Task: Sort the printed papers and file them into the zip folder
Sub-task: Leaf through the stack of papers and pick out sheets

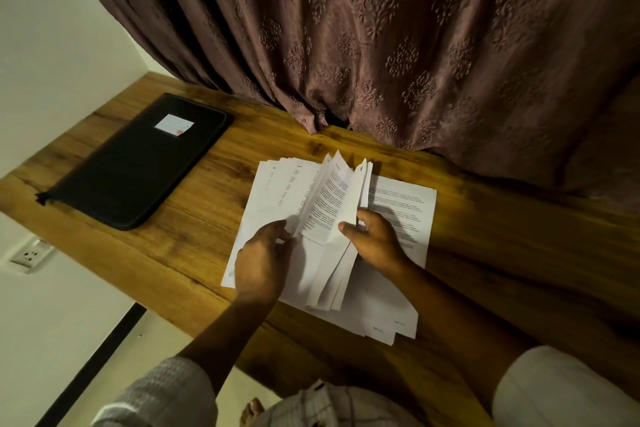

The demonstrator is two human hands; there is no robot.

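Wooden table (194,236) was spread with printed papers (332,204), held by left hand (263,263) and right hand (374,243), zip folder (138,163) at ten o'clock.

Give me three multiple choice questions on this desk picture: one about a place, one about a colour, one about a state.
1. Where is the zip folder?
A. on the printed papers
B. left of them, apart, on the desk
C. under them

2. The folder's colour?
A. red
B. black
C. white

3. The right hand:
A. lies flat on the desk
B. holds the folder
C. grips lifted sheets

Answers: B, bare wood separates folder and papers; B, its cover is black, with only a small white label; C, it clamps a raised bundle of sheets.
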